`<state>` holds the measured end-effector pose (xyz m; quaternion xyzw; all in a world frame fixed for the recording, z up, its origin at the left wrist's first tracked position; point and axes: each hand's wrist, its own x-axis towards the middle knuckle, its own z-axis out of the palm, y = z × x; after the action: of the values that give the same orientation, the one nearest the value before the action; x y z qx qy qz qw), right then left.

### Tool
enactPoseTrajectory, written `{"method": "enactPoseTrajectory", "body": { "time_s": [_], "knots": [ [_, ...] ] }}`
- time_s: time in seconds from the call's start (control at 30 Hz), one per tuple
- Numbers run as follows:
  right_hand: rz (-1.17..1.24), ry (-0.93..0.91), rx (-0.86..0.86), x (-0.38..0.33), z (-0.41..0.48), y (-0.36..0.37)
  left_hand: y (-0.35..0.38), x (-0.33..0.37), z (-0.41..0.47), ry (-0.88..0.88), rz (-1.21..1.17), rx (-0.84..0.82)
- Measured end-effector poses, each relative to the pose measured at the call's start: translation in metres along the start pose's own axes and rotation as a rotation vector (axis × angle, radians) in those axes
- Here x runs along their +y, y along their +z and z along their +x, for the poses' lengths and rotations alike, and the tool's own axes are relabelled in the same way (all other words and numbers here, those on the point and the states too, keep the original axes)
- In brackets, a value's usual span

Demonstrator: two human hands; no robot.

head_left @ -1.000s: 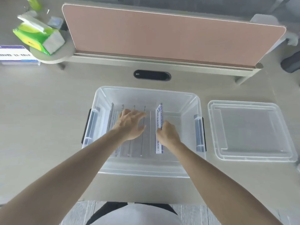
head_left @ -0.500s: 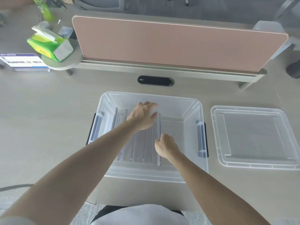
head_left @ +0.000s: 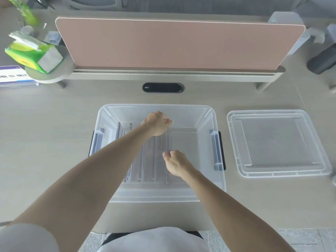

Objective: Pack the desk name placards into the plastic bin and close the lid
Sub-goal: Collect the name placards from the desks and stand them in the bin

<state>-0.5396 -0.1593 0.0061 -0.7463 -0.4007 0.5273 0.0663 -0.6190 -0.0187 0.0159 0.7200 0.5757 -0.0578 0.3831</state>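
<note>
A clear plastic bin (head_left: 212, 117) with grey side latches sits on the desk in front of me. Several clear acrylic name placards (head_left: 147, 160) stand on edge in its left half. The rightmost placard (head_left: 167, 140) stands upright. My left hand (head_left: 157, 124) pinches its far top edge and my right hand (head_left: 175, 163) pinches its near top edge. The right half of the bin holds nothing. The bin's clear lid (head_left: 276, 142) lies flat on the desk to the right.
A pink divider panel (head_left: 178, 42) runs along the back of the desk, with a black cable port (head_left: 162, 87) in front of it. A green tissue pack (head_left: 34, 53) and another placard (head_left: 14, 76) sit at the far left.
The rightmost placard went from tilted, label showing, to upright on its edge. My left hand moved from the other placards to its far end and closed on it.
</note>
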Motion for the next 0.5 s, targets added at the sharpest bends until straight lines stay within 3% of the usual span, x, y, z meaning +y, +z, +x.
{"method": "enactPoseTrajectory", "body": {
  "time_s": [0.5],
  "knots": [
    [0.013,-0.039,-0.012,0.0032,0.0041,-0.0056,0.0019,0.0022,-0.0015,-0.007,-0.019,0.032]
  ]
}}
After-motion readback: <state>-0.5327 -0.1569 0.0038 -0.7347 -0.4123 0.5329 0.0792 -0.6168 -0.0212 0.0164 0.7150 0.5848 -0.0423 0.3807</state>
